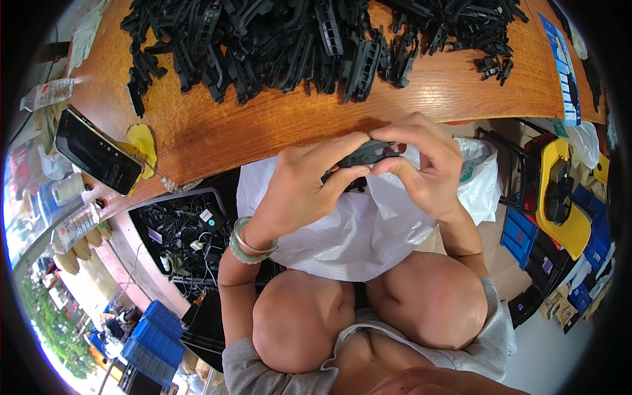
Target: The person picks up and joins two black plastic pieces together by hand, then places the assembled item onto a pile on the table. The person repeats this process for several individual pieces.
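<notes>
Both my hands meet over a white woven sack (355, 230), just off the near edge of the wooden table (217, 131). Between them is a small black plastic part (365, 155). My left hand (306, 174) grips its left end with thumb and fingers. The thumb and fingertips of my right hand (428, 158) pinch its right end. My fingers cover much of the part, so its full shape is hidden. Across the far side of the table lies a large heap of black plastic parts (276, 46), some long and ribbed. Smaller black pieces (494, 66) lie at its right end.
A phone (99, 150) leans on a yellow stand (141, 148) at the table's left. Below it stands a black bin (178, 230) of cables and scraps. Blue crates (155, 342) are at lower left. On the right is a yellow chair (563, 197) with a black object on it.
</notes>
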The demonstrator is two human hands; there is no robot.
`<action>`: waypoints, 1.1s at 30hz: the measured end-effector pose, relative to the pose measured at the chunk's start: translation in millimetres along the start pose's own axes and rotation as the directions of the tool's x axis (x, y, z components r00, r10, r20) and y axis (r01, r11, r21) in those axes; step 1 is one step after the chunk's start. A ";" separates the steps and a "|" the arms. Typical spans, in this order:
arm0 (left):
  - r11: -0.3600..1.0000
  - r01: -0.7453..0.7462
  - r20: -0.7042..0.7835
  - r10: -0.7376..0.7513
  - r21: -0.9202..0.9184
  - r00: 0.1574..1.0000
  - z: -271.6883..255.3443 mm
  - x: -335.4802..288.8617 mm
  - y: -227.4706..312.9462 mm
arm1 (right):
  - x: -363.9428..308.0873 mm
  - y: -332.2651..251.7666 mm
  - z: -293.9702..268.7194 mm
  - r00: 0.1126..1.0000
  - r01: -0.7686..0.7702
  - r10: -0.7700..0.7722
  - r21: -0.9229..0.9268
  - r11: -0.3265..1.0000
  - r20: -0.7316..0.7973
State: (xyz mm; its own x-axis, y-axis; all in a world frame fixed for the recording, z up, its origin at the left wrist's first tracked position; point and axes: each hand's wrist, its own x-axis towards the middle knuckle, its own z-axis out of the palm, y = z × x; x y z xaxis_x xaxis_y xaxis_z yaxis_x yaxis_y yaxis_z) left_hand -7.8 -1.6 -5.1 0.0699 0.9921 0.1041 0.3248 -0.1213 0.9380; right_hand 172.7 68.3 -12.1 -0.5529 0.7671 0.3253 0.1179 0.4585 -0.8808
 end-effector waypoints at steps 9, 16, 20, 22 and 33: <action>0.939 -0.177 -0.100 0.215 0.295 0.972 -39.3 17.1 -15.3 | 15.0 18.4 -21.3 0.998 0.021 -0.009 -0.191 0.981 0.063; 0.667 -0.036 -0.318 0.401 0.744 0.859 -34.1 52.9 -32.7 | 31.1 39.0 -19.8 0.968 0.122 -0.244 -0.745 0.656 -0.056; 0.863 -0.003 -0.484 0.286 0.505 0.827 -29.3 41.4 -28.4 | 21.1 38.0 -20.2 0.977 0.116 -0.209 -0.689 0.715 -0.052; 0.991 0.076 -0.598 0.004 0.109 0.802 -26.8 32.0 -18.2 | 15.1 43.4 -23.0 0.978 0.103 -0.196 -0.656 0.748 -0.070; 0.786 0.157 -0.081 -0.254 -0.598 0.964 -12.0 18.4 4.7 | 10.3 1.0 -16.9 0.972 -0.163 0.211 0.341 0.926 -0.108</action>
State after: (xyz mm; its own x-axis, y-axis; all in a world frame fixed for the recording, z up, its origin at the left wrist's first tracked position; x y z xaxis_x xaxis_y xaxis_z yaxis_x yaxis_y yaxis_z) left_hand -16.3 16.5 5.3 -0.0911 0.9896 -0.1114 -0.2975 0.0797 0.9514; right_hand 181.1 84.2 -3.9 -0.4236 0.8903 0.1671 -0.0822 0.1459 -0.9859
